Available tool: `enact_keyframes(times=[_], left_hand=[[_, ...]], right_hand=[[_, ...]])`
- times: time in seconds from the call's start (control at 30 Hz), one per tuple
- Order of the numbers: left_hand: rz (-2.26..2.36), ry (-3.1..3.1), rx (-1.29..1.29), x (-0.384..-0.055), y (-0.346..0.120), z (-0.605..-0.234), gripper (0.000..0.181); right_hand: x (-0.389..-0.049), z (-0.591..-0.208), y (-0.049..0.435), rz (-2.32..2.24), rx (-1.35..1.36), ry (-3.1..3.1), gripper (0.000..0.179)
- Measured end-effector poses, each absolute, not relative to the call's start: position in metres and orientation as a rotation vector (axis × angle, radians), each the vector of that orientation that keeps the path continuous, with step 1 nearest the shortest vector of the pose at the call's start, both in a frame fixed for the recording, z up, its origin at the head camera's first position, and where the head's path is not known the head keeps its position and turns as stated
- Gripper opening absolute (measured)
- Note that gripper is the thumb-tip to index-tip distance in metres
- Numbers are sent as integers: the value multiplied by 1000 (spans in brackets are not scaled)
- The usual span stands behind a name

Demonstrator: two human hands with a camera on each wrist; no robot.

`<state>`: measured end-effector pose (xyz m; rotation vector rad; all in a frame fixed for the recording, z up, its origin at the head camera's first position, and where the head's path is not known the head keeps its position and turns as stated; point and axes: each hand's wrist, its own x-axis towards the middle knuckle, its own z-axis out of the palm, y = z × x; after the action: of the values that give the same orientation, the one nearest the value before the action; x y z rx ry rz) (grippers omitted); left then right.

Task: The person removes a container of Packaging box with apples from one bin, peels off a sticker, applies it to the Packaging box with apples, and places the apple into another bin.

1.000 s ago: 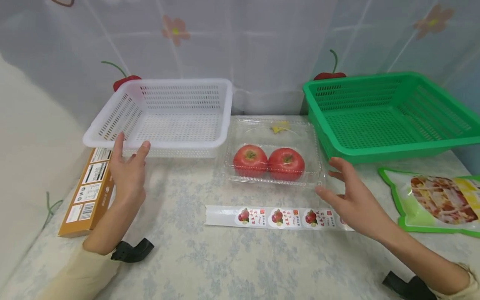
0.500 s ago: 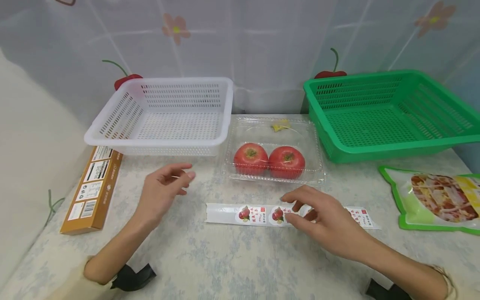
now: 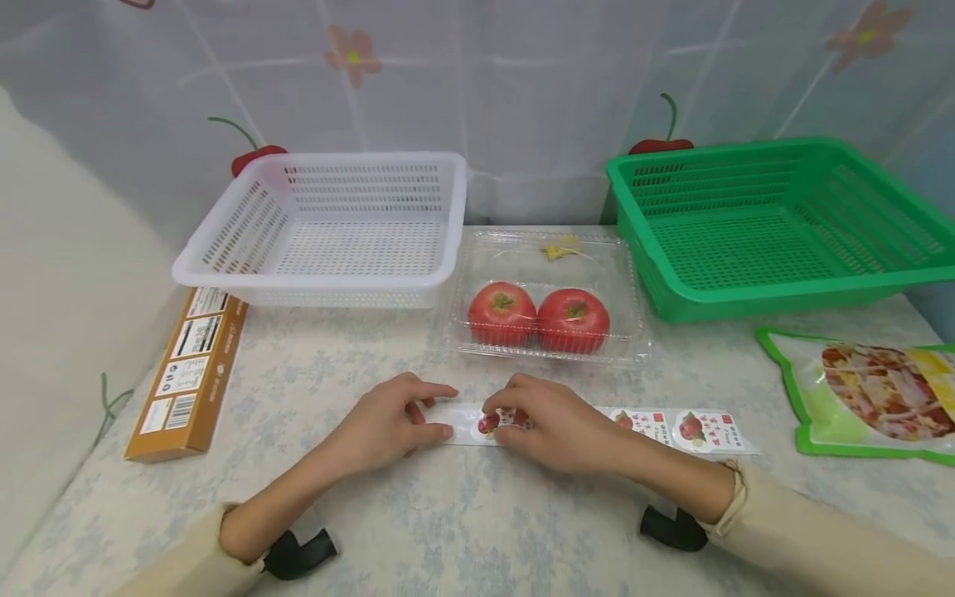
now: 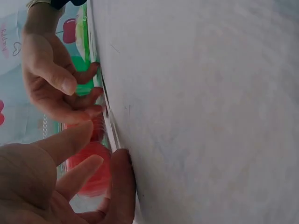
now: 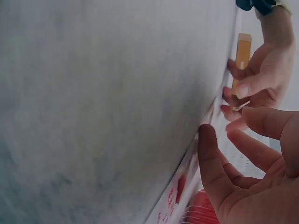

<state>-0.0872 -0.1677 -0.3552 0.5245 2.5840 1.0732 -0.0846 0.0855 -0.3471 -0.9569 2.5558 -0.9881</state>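
Note:
A strip of round apple stickers (image 3: 690, 429) lies flat on the table in front of the apple box. My left hand (image 3: 388, 419) is at the strip's left end, its thumb and index finger apart. Over the middle of the strip is my right hand (image 3: 555, 423), fingers bent, covering some stickers. In the right wrist view, the right hand's fingertips (image 5: 208, 133) rest at the strip's edge, with the thumb apart from them. The left wrist view has the left hand's fingertips (image 4: 121, 158) touching the table surface by the strip. Neither hand visibly pinches anything.
Behind the strip stands a clear plastic box (image 3: 630, 332) with two red apples (image 3: 502, 313). A white basket (image 3: 351, 286) is at the back left, a green basket (image 3: 753, 290) at the back right. An orange-brown carton (image 3: 186, 373) lies left; a green-edged food bag (image 3: 873, 394) lies right.
Both hands have moved inward to the sticker strip: the left from beside the carton and white basket to the right, the right from near the green basket leftward and nearer.

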Motion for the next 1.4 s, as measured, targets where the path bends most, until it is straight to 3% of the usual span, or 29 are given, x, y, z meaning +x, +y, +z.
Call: enact_keyframes(times=[0.3, 0.67, 0.93, 1.3, 1.4], left_hand=[[905, 2611, 563, -86, -162, -355, 41], [846, 2633, 585, -87, -162, -356, 43], [868, 2617, 597, -88, -163, -357, 42], [863, 2621, 593, -88, -162, -358, 42], [862, 2620, 590, -88, -162, -358, 42]], right_hand=[[-95, -358, 78, -941, -967, 2539, 28], [-97, -357, 74, -935, -965, 2530, 15], [-94, -360, 73, -892, -1036, 2535, 27], [-96, -359, 73, -899, -1043, 2524, 10], [-96, -359, 74, -896, -1034, 2522, 13]])
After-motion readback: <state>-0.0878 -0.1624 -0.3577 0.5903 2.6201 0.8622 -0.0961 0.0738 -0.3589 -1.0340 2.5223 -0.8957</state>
